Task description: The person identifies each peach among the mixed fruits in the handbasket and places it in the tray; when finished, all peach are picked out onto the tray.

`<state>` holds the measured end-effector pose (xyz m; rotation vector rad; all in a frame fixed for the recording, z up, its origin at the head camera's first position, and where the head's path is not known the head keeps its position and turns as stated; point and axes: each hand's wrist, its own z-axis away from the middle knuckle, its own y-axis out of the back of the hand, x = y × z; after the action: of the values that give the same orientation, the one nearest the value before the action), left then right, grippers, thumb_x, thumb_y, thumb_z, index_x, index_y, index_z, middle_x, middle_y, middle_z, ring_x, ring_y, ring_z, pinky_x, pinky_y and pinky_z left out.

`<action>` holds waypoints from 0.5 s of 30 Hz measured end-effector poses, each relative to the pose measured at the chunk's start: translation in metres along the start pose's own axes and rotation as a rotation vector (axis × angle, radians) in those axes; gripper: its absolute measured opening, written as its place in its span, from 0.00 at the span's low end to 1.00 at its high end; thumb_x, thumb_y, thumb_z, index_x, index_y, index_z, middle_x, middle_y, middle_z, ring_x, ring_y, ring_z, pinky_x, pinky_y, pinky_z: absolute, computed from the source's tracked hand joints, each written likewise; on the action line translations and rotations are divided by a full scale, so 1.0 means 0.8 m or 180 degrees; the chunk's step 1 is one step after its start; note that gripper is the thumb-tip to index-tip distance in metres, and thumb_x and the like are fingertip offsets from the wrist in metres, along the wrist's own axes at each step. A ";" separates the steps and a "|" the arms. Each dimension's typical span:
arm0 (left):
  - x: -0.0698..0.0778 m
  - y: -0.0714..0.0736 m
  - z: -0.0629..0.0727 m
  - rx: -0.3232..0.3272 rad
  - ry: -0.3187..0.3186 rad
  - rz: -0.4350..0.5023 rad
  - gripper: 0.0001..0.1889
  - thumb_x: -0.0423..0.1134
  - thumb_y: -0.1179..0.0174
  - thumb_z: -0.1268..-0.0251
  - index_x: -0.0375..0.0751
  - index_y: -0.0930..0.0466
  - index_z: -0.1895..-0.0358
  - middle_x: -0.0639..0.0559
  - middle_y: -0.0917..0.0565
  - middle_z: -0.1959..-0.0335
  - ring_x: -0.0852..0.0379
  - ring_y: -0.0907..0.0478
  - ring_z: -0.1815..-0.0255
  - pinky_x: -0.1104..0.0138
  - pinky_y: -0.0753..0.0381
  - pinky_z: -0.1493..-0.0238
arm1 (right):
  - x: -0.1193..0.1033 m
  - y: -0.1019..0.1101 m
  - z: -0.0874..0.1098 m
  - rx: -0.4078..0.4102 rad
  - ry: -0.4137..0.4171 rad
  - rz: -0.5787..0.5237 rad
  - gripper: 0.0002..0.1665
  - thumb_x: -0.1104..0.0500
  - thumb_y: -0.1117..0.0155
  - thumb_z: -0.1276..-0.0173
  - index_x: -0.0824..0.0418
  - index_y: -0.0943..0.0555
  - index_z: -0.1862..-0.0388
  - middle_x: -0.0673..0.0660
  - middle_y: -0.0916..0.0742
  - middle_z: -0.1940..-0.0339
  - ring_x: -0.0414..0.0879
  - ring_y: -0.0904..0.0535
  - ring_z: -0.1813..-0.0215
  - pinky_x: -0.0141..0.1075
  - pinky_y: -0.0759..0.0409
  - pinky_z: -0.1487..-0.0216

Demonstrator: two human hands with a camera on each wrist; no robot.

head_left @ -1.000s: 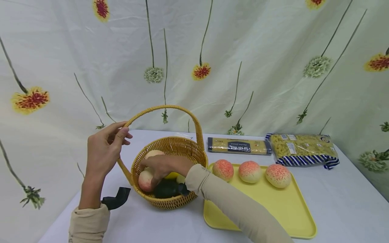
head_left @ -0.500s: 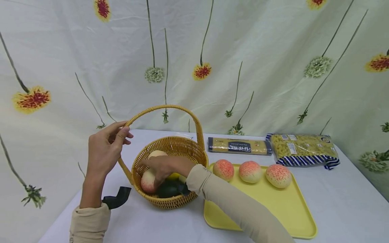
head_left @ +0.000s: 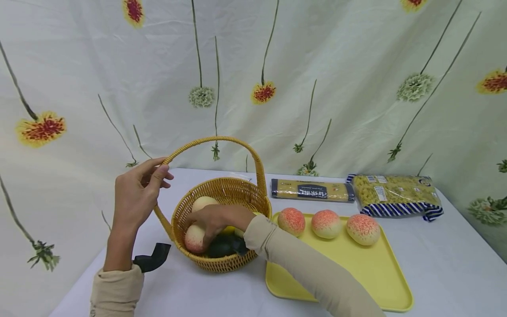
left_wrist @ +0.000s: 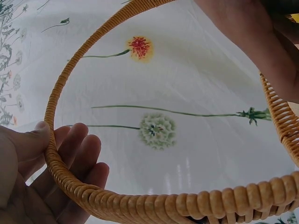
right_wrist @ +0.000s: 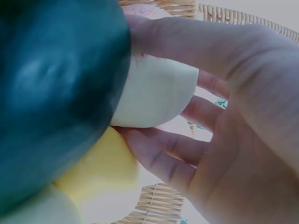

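Observation:
My left hand (head_left: 136,193) pinches the wrapped handle (head_left: 214,139) of a wicker basket (head_left: 210,264) between thumb and fingers. Inside the basket, my right hand (head_left: 215,218) grips a pale peach with a red blush (head_left: 194,242). In the right wrist view the thumb lies on one side of this peach (right_wrist: 159,93) and fingers reach round the other. A dark green rounded thing (right_wrist: 60,93) sits close beside it, with a yellow rounded thing (right_wrist: 103,177) below. Behind my right hand lies another pale peach (head_left: 203,201), partly hidden. The right forearm covers part of the basket.
Right of the basket lies a yellow tray (head_left: 340,273) with three peaches (head_left: 325,224) along its far side. Behind it are a long pasta packet (head_left: 313,190) and a bag of short pasta (head_left: 396,193). A black curved object (head_left: 152,259) shows beside the left wrist.
My right hand and the peach under it have shifted slightly to the right within the basket. The left hand keeps its hold on the handle.

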<state>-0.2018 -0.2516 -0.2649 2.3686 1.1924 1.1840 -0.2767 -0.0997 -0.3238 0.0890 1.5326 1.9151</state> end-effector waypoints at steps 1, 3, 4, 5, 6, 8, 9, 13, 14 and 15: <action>0.000 0.000 0.000 -0.0002 0.0002 0.0000 0.17 0.44 0.46 0.29 0.40 0.20 0.43 0.44 0.14 0.69 0.75 0.23 0.75 0.78 0.25 0.75 | 0.001 0.000 0.000 0.0007 0.0015 -0.0037 0.38 0.49 0.24 0.47 0.44 0.29 0.37 0.44 0.23 0.45 0.37 0.29 0.47 0.31 0.30 0.44; 0.000 0.000 0.000 -0.0005 0.0006 0.0004 0.17 0.44 0.46 0.29 0.40 0.20 0.43 0.43 0.14 0.69 0.75 0.23 0.75 0.78 0.24 0.75 | 0.002 0.000 0.001 0.0029 0.0043 -0.0097 0.38 0.48 0.24 0.47 0.45 0.29 0.38 0.44 0.23 0.47 0.37 0.29 0.48 0.29 0.30 0.46; 0.000 0.000 0.000 -0.0006 0.0006 0.0001 0.17 0.44 0.46 0.29 0.40 0.20 0.43 0.44 0.14 0.69 0.75 0.23 0.75 0.78 0.24 0.75 | 0.002 0.000 0.001 0.0046 0.0060 -0.0098 0.38 0.48 0.24 0.47 0.46 0.29 0.38 0.44 0.22 0.47 0.36 0.29 0.49 0.29 0.30 0.46; 0.000 0.000 0.000 -0.0005 0.0006 -0.0003 0.17 0.44 0.46 0.29 0.40 0.20 0.43 0.44 0.14 0.69 0.76 0.23 0.75 0.78 0.25 0.75 | 0.002 0.000 0.001 0.0066 0.0083 -0.0102 0.38 0.47 0.24 0.46 0.47 0.29 0.38 0.44 0.22 0.48 0.36 0.29 0.50 0.28 0.30 0.48; 0.000 0.000 0.000 -0.0003 0.0002 -0.0003 0.17 0.44 0.46 0.29 0.40 0.20 0.43 0.44 0.14 0.69 0.76 0.23 0.75 0.78 0.25 0.75 | 0.002 0.001 0.001 0.0091 0.0119 -0.0094 0.37 0.47 0.25 0.46 0.49 0.29 0.38 0.44 0.22 0.49 0.36 0.28 0.51 0.27 0.30 0.49; 0.001 0.000 0.000 0.0001 -0.0006 -0.0005 0.17 0.44 0.46 0.29 0.40 0.20 0.43 0.44 0.14 0.69 0.76 0.23 0.75 0.77 0.25 0.76 | 0.002 0.002 0.001 0.0138 0.0196 -0.0080 0.36 0.46 0.27 0.44 0.51 0.29 0.38 0.45 0.22 0.52 0.36 0.27 0.53 0.26 0.29 0.52; 0.001 0.000 0.000 0.0003 -0.0009 -0.0003 0.17 0.44 0.46 0.29 0.40 0.20 0.43 0.44 0.14 0.69 0.76 0.23 0.75 0.77 0.25 0.76 | 0.002 0.003 0.001 0.0164 0.0247 -0.0059 0.36 0.46 0.28 0.43 0.51 0.30 0.38 0.45 0.21 0.53 0.36 0.27 0.54 0.25 0.29 0.53; 0.001 0.000 -0.001 0.0005 -0.0011 0.0011 0.17 0.43 0.45 0.29 0.40 0.20 0.43 0.44 0.14 0.69 0.76 0.23 0.75 0.77 0.25 0.76 | 0.003 0.005 0.002 0.0212 0.0441 -0.0046 0.35 0.46 0.30 0.41 0.53 0.29 0.37 0.46 0.20 0.56 0.37 0.26 0.56 0.24 0.28 0.57; 0.000 0.000 -0.001 0.0006 -0.0011 0.0013 0.17 0.43 0.45 0.29 0.40 0.20 0.43 0.44 0.14 0.69 0.76 0.23 0.75 0.77 0.25 0.76 | 0.003 0.005 0.002 0.0236 0.0490 -0.0054 0.35 0.47 0.30 0.41 0.53 0.29 0.37 0.47 0.19 0.56 0.37 0.25 0.57 0.24 0.28 0.58; 0.000 0.000 -0.001 0.0006 -0.0014 0.0015 0.17 0.43 0.45 0.29 0.40 0.20 0.43 0.44 0.14 0.69 0.76 0.23 0.75 0.77 0.25 0.76 | 0.004 0.006 0.002 0.0263 0.0516 -0.0072 0.34 0.47 0.29 0.41 0.54 0.28 0.37 0.47 0.19 0.56 0.36 0.25 0.57 0.23 0.28 0.58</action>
<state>-0.2023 -0.2514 -0.2643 2.3757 1.1876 1.1789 -0.2803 -0.0970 -0.3201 -0.0486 1.7124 1.8800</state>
